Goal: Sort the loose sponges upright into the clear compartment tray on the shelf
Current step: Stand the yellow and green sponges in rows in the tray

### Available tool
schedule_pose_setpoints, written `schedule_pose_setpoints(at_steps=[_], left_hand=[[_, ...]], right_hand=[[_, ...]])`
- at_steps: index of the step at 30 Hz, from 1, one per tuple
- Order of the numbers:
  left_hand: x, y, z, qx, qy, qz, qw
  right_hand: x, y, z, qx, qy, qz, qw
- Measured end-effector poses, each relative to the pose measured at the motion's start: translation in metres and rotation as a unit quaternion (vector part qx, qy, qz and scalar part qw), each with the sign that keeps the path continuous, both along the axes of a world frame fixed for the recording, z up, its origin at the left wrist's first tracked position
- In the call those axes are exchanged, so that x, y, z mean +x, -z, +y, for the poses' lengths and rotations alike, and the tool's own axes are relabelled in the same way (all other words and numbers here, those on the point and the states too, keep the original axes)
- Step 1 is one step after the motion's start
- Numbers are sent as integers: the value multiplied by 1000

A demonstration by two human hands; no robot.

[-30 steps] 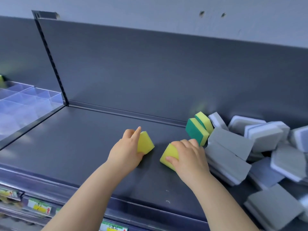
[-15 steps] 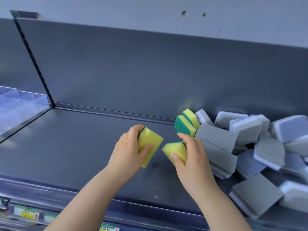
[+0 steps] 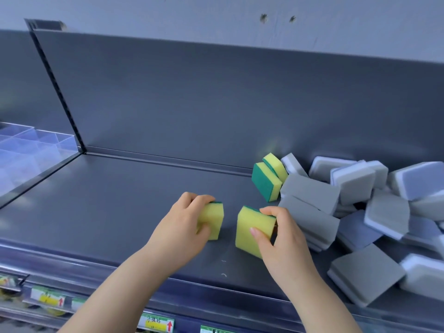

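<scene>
My left hand (image 3: 182, 224) grips a yellow-and-green sponge (image 3: 213, 218) above the dark shelf (image 3: 120, 212), fingers over its top and thumb on its front. My right hand (image 3: 278, 236) holds a second yellow-and-green sponge (image 3: 249, 227), thumb on the yellow face, fingers curled over the top edge. Both sponges are turned upright, a short gap between them. Two more yellow-and-green sponges (image 3: 268, 180) lean against a heap of grey-and-white sponges (image 3: 355, 207) on the right. The clear compartment tray (image 3: 31, 145) sits on the neighbouring shelf at far left.
A dark back panel (image 3: 216, 104) rises behind the shelf, with a slotted upright post (image 3: 57, 87) dividing it from the tray's section. Price labels (image 3: 156, 324) line the front rail below. Bare shelf stretches between the hands and the tray.
Both hands have lifted and turned their sponges from lying flat to upright, yellow faces toward me. The view has shifted slightly, bringing the tray back into sight at left.
</scene>
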State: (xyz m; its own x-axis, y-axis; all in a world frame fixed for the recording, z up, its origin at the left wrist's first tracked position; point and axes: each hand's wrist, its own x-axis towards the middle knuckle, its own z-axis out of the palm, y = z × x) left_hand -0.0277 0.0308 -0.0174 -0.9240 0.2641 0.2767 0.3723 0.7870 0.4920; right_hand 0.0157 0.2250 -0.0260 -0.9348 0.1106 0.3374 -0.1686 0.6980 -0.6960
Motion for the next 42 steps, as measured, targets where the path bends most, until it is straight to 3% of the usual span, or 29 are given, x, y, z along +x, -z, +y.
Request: schedule_pose_setpoints(at_steps=[4, 18, 24, 35, 42], left_hand=[[0, 6, -2, -93, 5, 126, 988], [25, -26, -26, -40, 67, 200, 977], [62, -24, -106, -51, 19, 200, 978], [195, -11, -322, -18, -88, 164, 982], [242, 4, -402, -7, -133, 119, 984]], right_hand=[[4, -3, 3, 7, -1, -34, 999], [30, -15, -23, -41, 14, 63, 997], [51, -20, -95, -19, -29, 44, 998], [117, -14, -316, 6, -181, 49, 982], [143, -6, -389, -9, -219, 27, 975]])
